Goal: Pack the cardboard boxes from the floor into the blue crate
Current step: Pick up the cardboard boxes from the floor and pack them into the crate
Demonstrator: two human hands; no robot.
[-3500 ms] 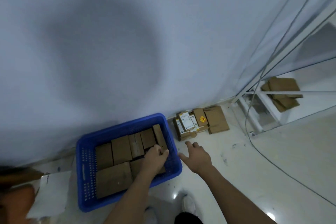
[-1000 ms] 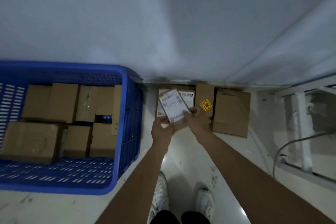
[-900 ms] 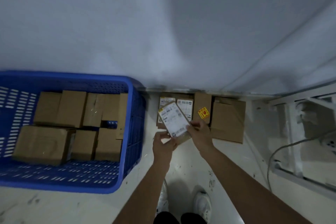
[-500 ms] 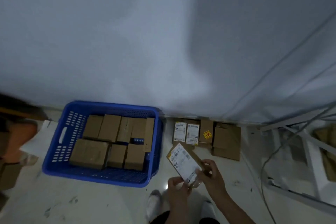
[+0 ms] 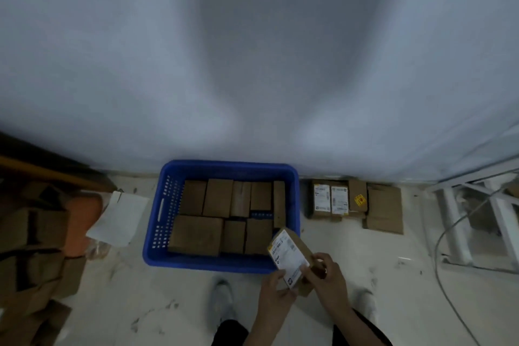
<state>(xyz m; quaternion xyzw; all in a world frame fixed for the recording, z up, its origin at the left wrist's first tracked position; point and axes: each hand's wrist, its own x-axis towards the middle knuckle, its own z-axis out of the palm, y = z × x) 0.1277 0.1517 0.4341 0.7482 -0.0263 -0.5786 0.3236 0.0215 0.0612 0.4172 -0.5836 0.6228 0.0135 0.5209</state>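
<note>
A blue crate (image 5: 157, 222) stands on the floor against the wall, with several brown cardboard boxes (image 5: 196, 234) packed inside. I hold a small cardboard box with a white label (image 5: 288, 257) just over the crate's near right corner. My left hand (image 5: 276, 293) grips its near end from below, and my right hand (image 5: 327, 279) pinches its right side. Several more cardboard boxes (image 5: 383, 209) lie on the floor against the wall, right of the crate; two carry white labels and one a yellow sticker.
A stack of brown boxes (image 5: 31, 247) and a white sheet (image 5: 118, 218) sit at the left. A white metal frame (image 5: 477, 205) and a grey cable (image 5: 446, 236) are at the right. My shoes (image 5: 223, 296) stand on the pale floor in front of the crate.
I lifted the labelled box off the floor pile with both hands and carried it left toward the crate. The view has pulled back and swung left, centring the crate.
</note>
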